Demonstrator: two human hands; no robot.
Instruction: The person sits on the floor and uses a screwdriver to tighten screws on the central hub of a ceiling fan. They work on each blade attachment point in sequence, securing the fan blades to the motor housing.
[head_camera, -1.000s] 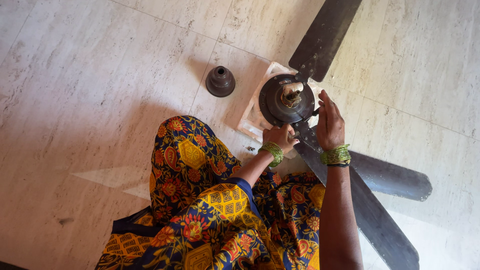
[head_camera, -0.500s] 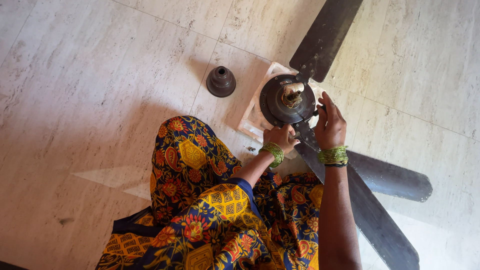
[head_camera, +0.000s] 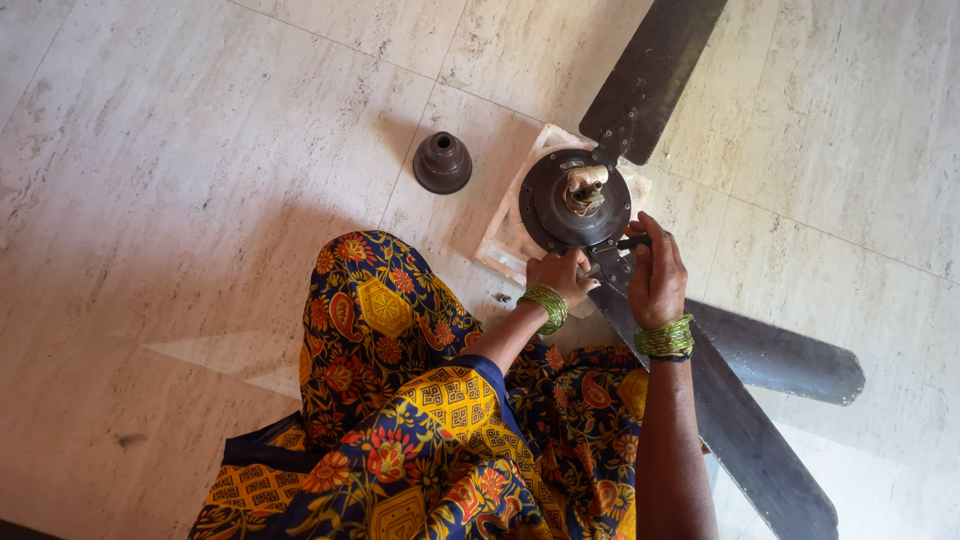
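A dark brown ceiling fan lies on the floor, its round motor hub (head_camera: 560, 205) resting on a pale cloth or pad (head_camera: 505, 240). Three blades spread from it: one (head_camera: 655, 70) toward the top, one (head_camera: 790, 360) to the right, one (head_camera: 740, 430) toward the lower right. My left hand (head_camera: 562, 274) presses on the hub's near edge by the blade bracket. My right hand (head_camera: 655, 272) is closed around a dark tool handle (head_camera: 633, 242) at the same bracket. Both wrists wear green bangles.
A dark bell-shaped fan canopy cup (head_camera: 443, 162) stands on the marble floor tiles (head_camera: 180, 180) left of the hub. A small dark piece, perhaps a screw (head_camera: 503, 297), lies near my knee. My patterned blue, yellow and red dress (head_camera: 400, 400) fills the lower middle.
Hands and fan stay nearly where they were. My right hand has shifted slightly at the bracket, fingers turning a little around the tool.
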